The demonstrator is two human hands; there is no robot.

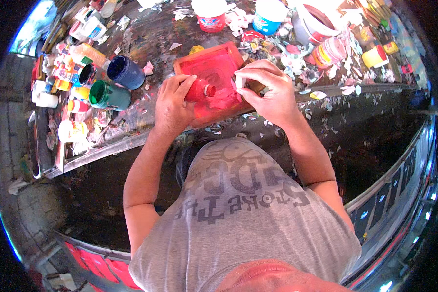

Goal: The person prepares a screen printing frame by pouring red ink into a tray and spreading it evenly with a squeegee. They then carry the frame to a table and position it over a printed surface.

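Note:
In my left hand is a small red bottle, tipped to the right with its mouth over a red rectangular tray. A lump of pinkish-red material lies in the tray below the mouth. My right hand, at the tray's right side, pinches a small white object between thumb and fingers, perhaps a cap; its exact kind is unclear.
Blue and green pots stand left among bottles. Buckets, a pink jar and scattered paper scraps are behind and right. The worktable's front edge runs before me, above a dark gap.

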